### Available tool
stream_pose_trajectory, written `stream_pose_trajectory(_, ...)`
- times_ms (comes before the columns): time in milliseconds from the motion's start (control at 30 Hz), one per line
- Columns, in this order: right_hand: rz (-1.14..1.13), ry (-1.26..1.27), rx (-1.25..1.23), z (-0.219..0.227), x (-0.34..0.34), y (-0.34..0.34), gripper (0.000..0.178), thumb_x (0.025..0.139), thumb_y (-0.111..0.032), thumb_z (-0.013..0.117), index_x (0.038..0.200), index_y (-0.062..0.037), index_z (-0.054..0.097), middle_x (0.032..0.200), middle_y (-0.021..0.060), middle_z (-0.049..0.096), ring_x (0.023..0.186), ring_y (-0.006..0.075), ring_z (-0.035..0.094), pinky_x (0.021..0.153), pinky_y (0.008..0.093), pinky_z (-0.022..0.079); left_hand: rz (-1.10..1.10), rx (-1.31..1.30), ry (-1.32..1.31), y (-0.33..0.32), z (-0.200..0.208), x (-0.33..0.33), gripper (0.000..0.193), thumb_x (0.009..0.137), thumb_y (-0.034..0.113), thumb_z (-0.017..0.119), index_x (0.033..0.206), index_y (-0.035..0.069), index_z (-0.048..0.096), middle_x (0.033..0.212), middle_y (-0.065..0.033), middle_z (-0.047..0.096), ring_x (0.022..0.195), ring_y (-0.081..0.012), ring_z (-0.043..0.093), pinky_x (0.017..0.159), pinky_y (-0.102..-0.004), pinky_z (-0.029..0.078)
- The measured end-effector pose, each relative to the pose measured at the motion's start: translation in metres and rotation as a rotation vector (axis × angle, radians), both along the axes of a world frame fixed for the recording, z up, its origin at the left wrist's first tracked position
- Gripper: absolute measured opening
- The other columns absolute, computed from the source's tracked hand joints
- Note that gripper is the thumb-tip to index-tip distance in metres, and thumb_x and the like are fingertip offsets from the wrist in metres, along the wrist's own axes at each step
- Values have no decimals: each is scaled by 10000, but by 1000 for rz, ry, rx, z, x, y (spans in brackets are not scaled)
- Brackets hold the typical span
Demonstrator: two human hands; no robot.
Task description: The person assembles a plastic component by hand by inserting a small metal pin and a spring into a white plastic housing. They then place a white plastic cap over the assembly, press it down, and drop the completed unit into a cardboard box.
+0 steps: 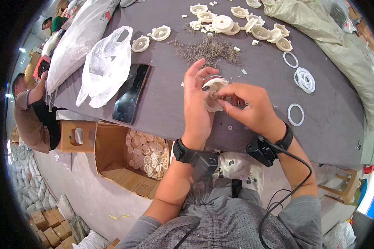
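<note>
Head view: right hand [253, 106], fingers pinched together at the hub of a white round part [211, 101], any piece between them indistinct; left hand [197, 108] grips it, fingertips raised, above the worktop [164, 93] near the spring pile [212, 49]. Judged step: seating something in the hub; next move calls for straight pressure, steady left hold.

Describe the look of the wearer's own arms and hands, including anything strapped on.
The left hand and right hand are ungloved. Short grey fabric sleeves leave both forearms bare. Black wrist straps circle both wrists, each bearing a dark, boxy device. A thin black cable loops from the right device past the forearm.
</note>
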State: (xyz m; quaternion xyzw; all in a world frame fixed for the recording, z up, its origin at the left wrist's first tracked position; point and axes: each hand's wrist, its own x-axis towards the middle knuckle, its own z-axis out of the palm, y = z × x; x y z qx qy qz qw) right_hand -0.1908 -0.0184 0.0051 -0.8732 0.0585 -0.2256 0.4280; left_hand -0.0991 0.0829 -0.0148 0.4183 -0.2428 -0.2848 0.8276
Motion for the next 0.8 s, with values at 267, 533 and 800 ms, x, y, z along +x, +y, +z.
stream_pose_trajectory(267, 18, 39, 229, -7, 0, 0, 199, 738, -83, 637, 936, -63, 631, 830, 64, 645, 623, 127, 578, 573, 248, 456, 17, 34, -65, -1, -2, 0, 522, 772, 150, 361, 1277, 29, 304, 1108, -124, 427, 971, -217, 512, 833, -317, 447)
stream_pose_trajectory(533, 104, 185, 633, 2, 0, -3, 175, 790, -85, 614, 943, -2, 625, 826, 57, 638, 612, 91, 565, 553, 213, 458, -5, 41, -18, 2, 1, 0, 523, 782, 159, 363, 1280, 16, 288, 1109, -128, 414, 975, -209, 508, 822, -317, 455)
stream_pose_trajectory(800, 41, 19, 662, -16, 4, 3, 144, 774, -68, 628, 900, -1, 611, 778, 43, 627, 583, 75, 550, 512, 201, 438, 36, 103, -162, -1, 2, 0, 562, 758, 213, 402, 1276, 24, 297, 1071, -108, 415, 937, -173, 492, 802, -288, 448)
